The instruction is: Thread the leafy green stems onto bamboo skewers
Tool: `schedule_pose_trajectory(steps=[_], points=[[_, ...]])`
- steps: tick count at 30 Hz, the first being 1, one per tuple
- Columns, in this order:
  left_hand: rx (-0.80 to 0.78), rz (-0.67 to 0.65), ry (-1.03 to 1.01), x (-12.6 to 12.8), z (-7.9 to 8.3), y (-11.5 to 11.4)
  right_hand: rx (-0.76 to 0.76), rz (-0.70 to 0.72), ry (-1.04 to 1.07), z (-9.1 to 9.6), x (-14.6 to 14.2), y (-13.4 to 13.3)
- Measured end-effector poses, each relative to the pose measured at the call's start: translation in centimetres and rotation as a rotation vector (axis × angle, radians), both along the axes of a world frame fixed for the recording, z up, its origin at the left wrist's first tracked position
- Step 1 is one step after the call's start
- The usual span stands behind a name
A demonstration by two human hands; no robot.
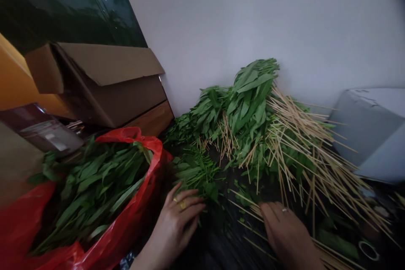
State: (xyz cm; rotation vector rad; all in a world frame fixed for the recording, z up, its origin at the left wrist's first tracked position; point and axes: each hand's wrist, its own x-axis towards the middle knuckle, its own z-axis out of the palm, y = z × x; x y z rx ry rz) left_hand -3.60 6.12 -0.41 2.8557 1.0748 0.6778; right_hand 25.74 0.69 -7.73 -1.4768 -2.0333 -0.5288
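Note:
My left hand (179, 219) reaches forward with its fingers stretched out, tips resting on a small heap of green leafy stems (196, 173). It wears rings. My right hand (286, 232) lies palm down, fingers spread, on thin wooden skewers (253, 211) scattered on the dark surface. Behind both hands rises a big pile of skewered green leaves (249, 105) leaning on the white wall, with a fan of bare skewer ends (303, 152) sticking out to the right.
A red plastic bag (139, 202) full of loose green leaves stands at the left. Behind it sit an open cardboard box (104, 80) and a wooden edge. A grey-white box (373, 130) is at the right, and a tape roll (368, 251) lies near the bottom right.

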Motion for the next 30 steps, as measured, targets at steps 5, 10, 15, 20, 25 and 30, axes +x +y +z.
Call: schedule_pose_trajectory(steps=[5,10,15,20,25,30], points=[[0.059,0.255,-0.167,1.0,2.2,2.5,0.018,0.038,0.003,-0.3,-0.1,-0.2],[-0.001,0.417,-0.001,4.1,1.7,6.2,0.03,0.056,-0.008,-0.5,-0.2,-0.2],[-0.1,0.503,0.235,5.3,-0.4,8.0,0.037,0.034,-0.021,-0.6,-0.1,-0.1],[-0.097,0.438,-0.033,4.5,1.1,7.4,0.034,0.059,-0.001,-0.4,-0.3,-0.2],[-0.245,0.213,-0.393,5.3,4.1,5.1,0.058,0.065,0.024,-0.2,-0.4,-0.4],[-0.766,0.102,-0.588,6.8,2.7,3.3,0.08,0.049,0.042,-0.4,-0.1,-0.7]])
